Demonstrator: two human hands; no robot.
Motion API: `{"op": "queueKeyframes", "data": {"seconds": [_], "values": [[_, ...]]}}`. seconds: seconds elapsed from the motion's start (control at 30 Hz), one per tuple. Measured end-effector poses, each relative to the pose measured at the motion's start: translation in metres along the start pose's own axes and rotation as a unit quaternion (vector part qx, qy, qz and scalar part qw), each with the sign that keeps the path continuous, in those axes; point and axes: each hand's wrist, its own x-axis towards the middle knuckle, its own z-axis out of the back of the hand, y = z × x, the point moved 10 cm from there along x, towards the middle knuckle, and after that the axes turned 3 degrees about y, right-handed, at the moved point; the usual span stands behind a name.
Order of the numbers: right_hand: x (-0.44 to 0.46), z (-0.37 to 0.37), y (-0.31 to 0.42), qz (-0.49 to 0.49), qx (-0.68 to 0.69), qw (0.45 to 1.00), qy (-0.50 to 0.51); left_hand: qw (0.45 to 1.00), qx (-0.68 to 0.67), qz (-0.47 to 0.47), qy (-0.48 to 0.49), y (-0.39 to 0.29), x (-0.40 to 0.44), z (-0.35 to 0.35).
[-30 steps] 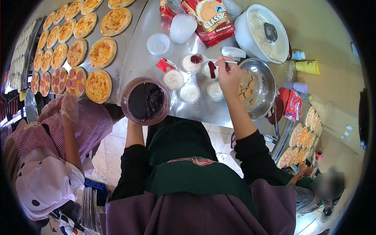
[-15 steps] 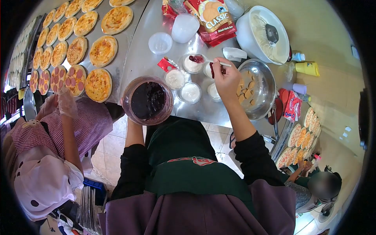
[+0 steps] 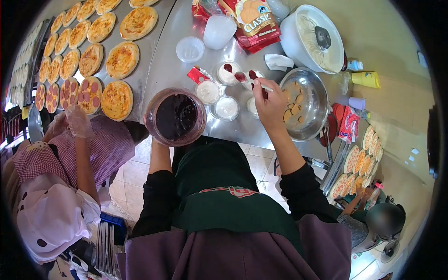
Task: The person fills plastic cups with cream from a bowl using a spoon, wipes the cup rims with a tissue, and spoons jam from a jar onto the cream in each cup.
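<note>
My left hand [image 3: 148,116], mostly hidden beneath, holds a clear tub [image 3: 200,116] of dark red filling [image 3: 176,116]. My right hand [image 3: 270,102] grips a white plastic spoon [image 3: 248,80] whose bowl, smeared with red, is over the cups. Red filling lies on the white cream in the upper left cup [image 3: 229,74], and more shows on the cup [image 3: 254,74] beside my fingers. Two cups of plain white cream [image 3: 207,92] [image 3: 227,108] stand nearer the tub. Another cup [image 3: 252,107] is partly covered by my right hand.
A steel bowl of biscuits [image 3: 319,105] is right of my hand, with a white tub [image 3: 291,37] behind. A red biscuit bag [image 3: 255,25] and empty cups [image 3: 190,50] stand at the back. Small pizzas [image 3: 122,59] fill the left; a gloved co-worker [image 3: 77,123] stands there, another person lower right.
The spoon has moved from the upper left cup toward the right-hand one, leaving red filling on the cream. The tub rose and shifted slightly right.
</note>
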Motion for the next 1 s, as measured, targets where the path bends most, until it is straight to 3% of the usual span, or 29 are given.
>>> {"op": "queueKeyframes", "data": {"seconds": [0.37,0.53,1.0], "values": [[0.002,-0.008,0.007,0.01,-0.002,1.0,0.004,0.999,0.019,-0.015,-0.034,0.002,-0.003,0.012],[0.002,-0.011,0.016,0.077,-0.024,0.997,-0.012,0.998,0.028,-0.022,-0.05,0.002,-0.005,0.017],[-0.006,0.005,0.007,0.022,-0.003,0.999,-0.033,0.994,0.055,-0.045,-0.086,-0.004,-0.013,0.026]]}}
